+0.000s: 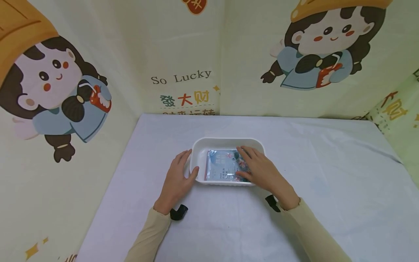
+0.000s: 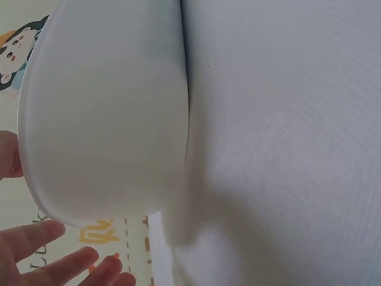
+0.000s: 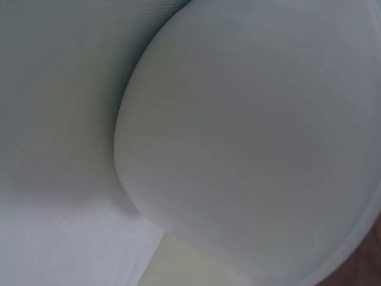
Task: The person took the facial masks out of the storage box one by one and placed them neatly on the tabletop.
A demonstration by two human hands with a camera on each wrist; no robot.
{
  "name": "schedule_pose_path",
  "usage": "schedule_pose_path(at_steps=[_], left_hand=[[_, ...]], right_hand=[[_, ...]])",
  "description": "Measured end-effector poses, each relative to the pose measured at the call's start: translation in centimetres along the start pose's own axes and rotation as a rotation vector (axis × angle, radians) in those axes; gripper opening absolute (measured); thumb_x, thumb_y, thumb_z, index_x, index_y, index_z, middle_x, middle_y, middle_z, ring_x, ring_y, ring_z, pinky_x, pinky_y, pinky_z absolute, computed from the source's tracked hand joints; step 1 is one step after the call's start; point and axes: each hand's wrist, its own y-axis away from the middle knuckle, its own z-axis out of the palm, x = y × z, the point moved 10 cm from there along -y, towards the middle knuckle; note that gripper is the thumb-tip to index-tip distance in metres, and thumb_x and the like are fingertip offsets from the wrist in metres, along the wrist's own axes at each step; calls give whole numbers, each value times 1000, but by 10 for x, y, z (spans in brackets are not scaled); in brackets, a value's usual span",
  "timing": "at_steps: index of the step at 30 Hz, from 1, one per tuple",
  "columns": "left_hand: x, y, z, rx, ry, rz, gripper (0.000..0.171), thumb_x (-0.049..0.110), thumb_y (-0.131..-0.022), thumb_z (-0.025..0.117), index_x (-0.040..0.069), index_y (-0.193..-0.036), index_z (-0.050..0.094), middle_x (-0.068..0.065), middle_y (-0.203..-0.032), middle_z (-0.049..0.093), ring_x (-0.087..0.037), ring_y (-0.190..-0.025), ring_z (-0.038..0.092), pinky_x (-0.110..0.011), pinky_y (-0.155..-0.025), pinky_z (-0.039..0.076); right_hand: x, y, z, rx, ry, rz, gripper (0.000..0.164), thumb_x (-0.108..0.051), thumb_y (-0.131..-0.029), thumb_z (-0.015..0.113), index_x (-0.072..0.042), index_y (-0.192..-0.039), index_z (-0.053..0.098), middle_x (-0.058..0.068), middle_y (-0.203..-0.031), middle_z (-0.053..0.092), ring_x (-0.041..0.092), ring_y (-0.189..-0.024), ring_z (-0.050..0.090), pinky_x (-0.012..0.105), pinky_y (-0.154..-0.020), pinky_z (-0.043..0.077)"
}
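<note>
A white rectangular tray (image 1: 229, 142) with rounded corners sits on the table. Inside it lies a flat, glossy light-blue sachet (image 1: 220, 165) printed with flowers and small writing; a reddish edge shows along its left side. My left hand (image 1: 178, 178) is at the tray's left end, fingers loosely extended and thumb at the rim. In the left wrist view, those fingers (image 2: 53, 268) are spread beside the tray's outer wall (image 2: 107, 119). My right hand (image 1: 262, 169) reaches over the tray's right end, thumb and fingers spread over the sachet's right part, which it partly hides. The tray's wall (image 3: 250, 131) fills most of the right wrist view.
A white cloth (image 1: 327, 189) with light creases covers the table. Behind it hangs a cream backdrop (image 1: 248, 72) with cartoon figures and lettering. Black wrist pieces (image 1: 179, 212) stick out at both wrists.
</note>
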Motion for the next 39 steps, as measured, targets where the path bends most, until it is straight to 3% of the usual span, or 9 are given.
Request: schedule_pose_path(at_steps=[6,14,24,32,39], left_hand=[[-2,2,4,-34,61,-54,67,29,-94,62,15,-154,36,-6,-144,49,-26,-116,57,-44,-100,51],[-4,3,12,-60,170,-92,67,20,-93,62,12,-153,35,-7,-138,52,-22,-119,57,-35,-99,53],[-9,7,18,-92,304,-155,65,13,-92,58,15,-152,36,-8,-133,55,-23,-119,58,-38,-91,58],[-10,10,18,-95,327,-191,66,11,-89,58,18,-151,37,-7,-134,55,-23,-119,58,-39,-92,58],[-9,11,19,-81,345,-189,66,10,-89,59,17,-151,38,-7,-134,55,-24,-119,58,-39,-91,58]], right_hand=[[1,-5,4,-21,-22,-10,92,-43,-78,81,-2,-150,39,17,-144,49,35,-130,48,48,-106,47],[3,-8,11,-63,-17,-13,94,-41,-75,83,-2,-149,40,18,-143,49,36,-128,49,49,-105,47],[5,-11,15,-91,1,-15,90,-45,-73,84,0,-142,48,18,-133,53,36,-121,50,48,-101,49],[3,-12,13,-38,-1,-55,86,-43,-67,88,2,-134,57,14,-117,54,28,-103,48,40,-87,48],[4,-14,13,-50,-49,-46,84,-38,-66,90,1,-132,57,11,-108,51,25,-95,45,35,-81,45]])
